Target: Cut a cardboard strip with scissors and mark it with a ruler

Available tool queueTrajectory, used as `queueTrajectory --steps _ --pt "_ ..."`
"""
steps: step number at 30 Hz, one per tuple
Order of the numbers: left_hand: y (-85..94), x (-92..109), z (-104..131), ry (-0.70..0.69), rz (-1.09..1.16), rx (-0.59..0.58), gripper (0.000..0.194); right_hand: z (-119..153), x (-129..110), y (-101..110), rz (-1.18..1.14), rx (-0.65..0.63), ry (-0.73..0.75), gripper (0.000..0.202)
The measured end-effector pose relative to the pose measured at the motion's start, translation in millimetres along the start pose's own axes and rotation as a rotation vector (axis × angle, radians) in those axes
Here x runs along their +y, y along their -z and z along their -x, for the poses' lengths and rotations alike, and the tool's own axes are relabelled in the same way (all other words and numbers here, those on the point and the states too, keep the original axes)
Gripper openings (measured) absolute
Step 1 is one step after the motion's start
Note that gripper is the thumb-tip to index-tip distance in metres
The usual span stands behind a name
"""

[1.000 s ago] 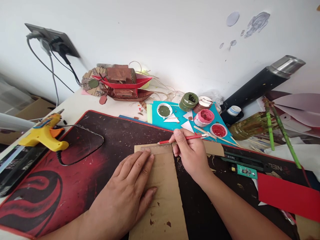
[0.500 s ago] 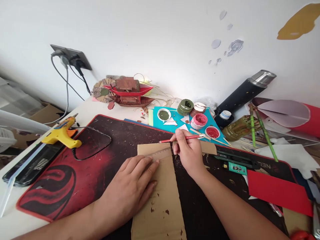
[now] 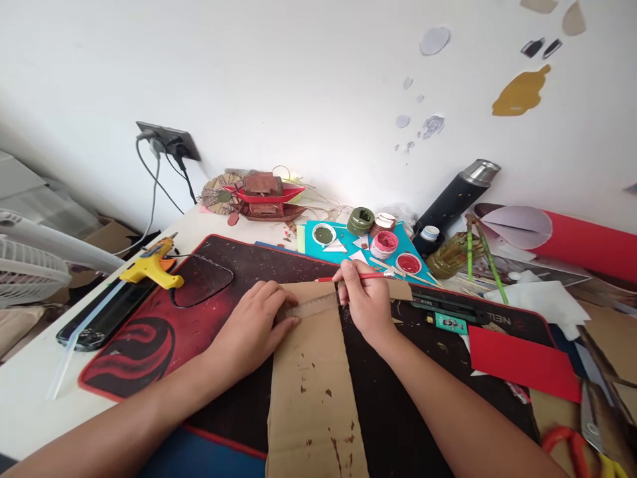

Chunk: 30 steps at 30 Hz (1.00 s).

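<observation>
A strip of brown cardboard [image 3: 308, 372] with dark brown paint flecks lies lengthwise in front of me. Across its far end is a clear ruler [image 3: 318, 303]. My left hand [image 3: 253, 322] grips the ruler's left end at the cardboard's edge, fingers above and thumb below. My right hand [image 3: 365, 299] is closed around a red pencil [image 3: 326, 279], which points left above the cardboard's far edge. The fingertips of that hand are at the ruler's right end; whether they touch it I cannot tell. Another cardboard piece [image 3: 401, 290] shows behind the right hand.
A black and red mat [image 3: 209, 372] covers the desk. A yellow glue gun [image 3: 154, 265] lies left. Paint jars [image 3: 383, 244] stand on blue-green card behind my right hand. Model boats [image 3: 263, 192] sit at the back. Red paper [image 3: 522, 362] and scissors [image 3: 572, 445] lie right.
My left hand has shifted left, from lying over the cardboard to the ruler's left end. The right hand keeps the pencil in nearly the same place. The camera view has turned somewhat.
</observation>
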<state>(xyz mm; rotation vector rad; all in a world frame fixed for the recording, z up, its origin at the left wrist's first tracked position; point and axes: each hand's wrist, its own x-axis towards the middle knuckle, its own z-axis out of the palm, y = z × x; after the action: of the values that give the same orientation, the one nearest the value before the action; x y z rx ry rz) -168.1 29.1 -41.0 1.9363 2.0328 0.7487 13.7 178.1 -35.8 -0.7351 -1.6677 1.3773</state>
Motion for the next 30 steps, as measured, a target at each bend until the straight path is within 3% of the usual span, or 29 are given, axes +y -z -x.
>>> queueTrajectory --steps 16,22,30 --pt "27.7 -34.9 -22.2 0.169 0.187 -0.011 0.013 -12.6 6.7 15.4 -0.130 0.178 -0.096 0.062" --pt "38.5 -41.5 -29.1 0.239 0.236 0.136 0.027 -21.8 15.5 24.1 -0.204 0.222 -0.127 0.065" --pt "40.9 -49.2 -33.3 0.316 0.337 0.335 0.029 -25.5 18.7 26.8 -0.250 0.239 -0.143 0.066"
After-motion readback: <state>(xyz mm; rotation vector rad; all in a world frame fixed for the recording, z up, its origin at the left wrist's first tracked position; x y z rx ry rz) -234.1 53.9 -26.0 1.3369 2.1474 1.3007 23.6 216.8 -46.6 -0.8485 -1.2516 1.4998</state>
